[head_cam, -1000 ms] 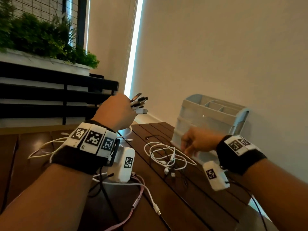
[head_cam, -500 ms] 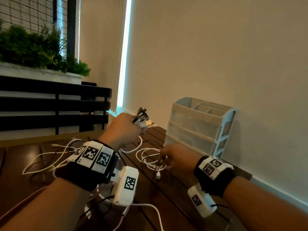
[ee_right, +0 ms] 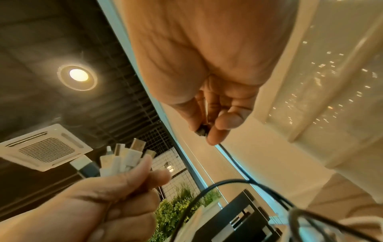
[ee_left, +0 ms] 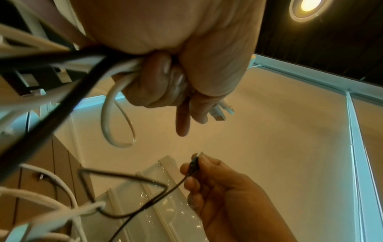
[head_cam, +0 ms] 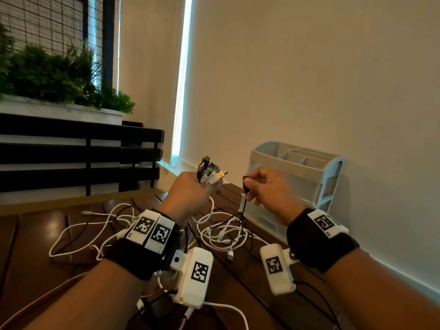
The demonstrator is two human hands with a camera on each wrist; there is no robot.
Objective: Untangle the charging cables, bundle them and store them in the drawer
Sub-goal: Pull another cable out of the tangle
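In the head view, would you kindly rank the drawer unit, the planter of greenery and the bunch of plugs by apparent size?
1. Planter of greenery, largest.
2. Drawer unit.
3. Bunch of plugs, smallest, though nearest the camera.

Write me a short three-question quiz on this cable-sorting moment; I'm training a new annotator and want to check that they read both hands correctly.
1. True or false: the left hand grips a cluster of cable plugs that fan out above its fist.
2. The right hand pinches the end of which cable?
A. a thick white cable
B. the thin black cable
C. a pink cable
3. Fill in: the drawer organizer stands on the wooden table against the ____.

Key
1. True
2. B
3. wall
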